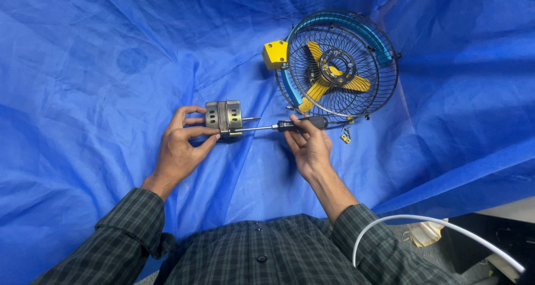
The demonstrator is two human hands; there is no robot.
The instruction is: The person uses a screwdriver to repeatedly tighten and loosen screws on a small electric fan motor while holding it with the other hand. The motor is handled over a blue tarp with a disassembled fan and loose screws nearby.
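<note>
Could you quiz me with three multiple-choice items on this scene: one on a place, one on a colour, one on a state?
1. Where does the round black wire fan cage lie?
A. Beyond the right hand
B. Under the left hand
C. On the person's lap

2. What colour are the fan blades inside the cage?
A. Red
B. Yellow
C. White

3. What is the left hand doing?
A. Resting flat on the cloth
B. Holding a cable
C. Gripping the grey metal cylindrical motor

Answers: 1 A, the cage sits on the blue cloth farther away than the right hand. 2 B, the three blades show yellow through the wires. 3 C, its fingers wrap the motor while the right hand holds the black-handled screwdriver against it.
</note>
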